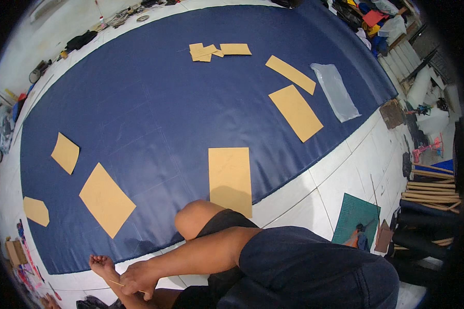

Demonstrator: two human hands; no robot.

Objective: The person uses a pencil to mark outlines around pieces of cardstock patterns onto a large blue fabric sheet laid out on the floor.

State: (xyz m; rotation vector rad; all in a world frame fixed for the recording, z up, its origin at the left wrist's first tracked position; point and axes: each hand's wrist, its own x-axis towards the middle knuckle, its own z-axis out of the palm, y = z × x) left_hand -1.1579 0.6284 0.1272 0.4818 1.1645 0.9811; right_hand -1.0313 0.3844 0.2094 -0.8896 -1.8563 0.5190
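Low on the left, my left hand [101, 264] is held out with its fingers curled in and nothing visible in them. My right hand [141, 278] reaches across and closes over the left wrist. A thin pale band or stick [117, 283] shows between them, partly hidden by the right fingers; I cannot tell which it is. Beyond the hands, a large dark blue sheet [154, 103] covers the floor. On it lie tan card pieces, including a big one [108, 200] nearest my hands and a rectangle [230, 172] in front of my bent knee.
Smaller tan pieces [203, 52] overlap at the far side. A translucent plastic sheet [336, 91] lies at the right. On the white tiles [340, 170] rests a green cutting mat [351, 219] with an orange-and-dark item on it. Wooden sticks [430, 193] and clutter line the edges.
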